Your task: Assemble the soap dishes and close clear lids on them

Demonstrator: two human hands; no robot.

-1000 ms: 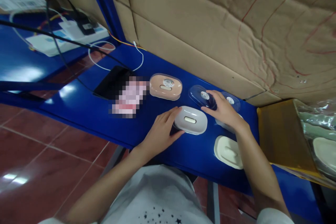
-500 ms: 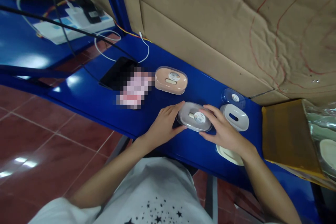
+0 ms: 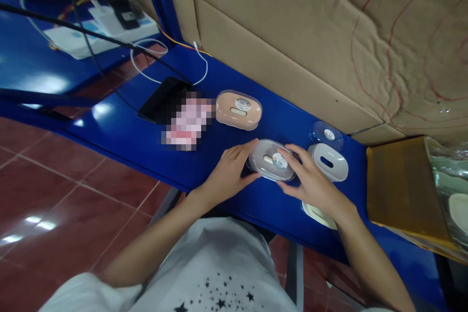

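Dish (image 3: pixel 261 156) is the grey oval one, near the middle of the blue desk (image 3: pixel 248 209), with a clear cover (image 3: pixel 266 145) over the top and a round sticker (image 3: pixel 279 162) on that. Left hand (image 3: pixel 226 170) has its grip closed on the left end, fingers along the far side and thumb on the near side. Right hand (image 3: pixel 310 175) has the other end, grip closed around the cover, forefinger by the sticker, thumb low on the near edge. Honestly can't tell if the cover's seated all the way down. Behind and to the left there's a peach dish (image 3: pixel 224 102) with its own cover and sticker. Just past the right hand sits a white tray (image 3: pixel 338 168) with a slot in it, plus a loose cover (image 3: pixel 318 131) right behind it. A cream piece (image 3: pixel 318 212) is partly hidden by the right wrist. Over left: a black device (image 3: pixel 166 97), a pixelated pink thing (image 3: pixel 188 119) beside it, and a white power strip (image 3: pixel 73 41).
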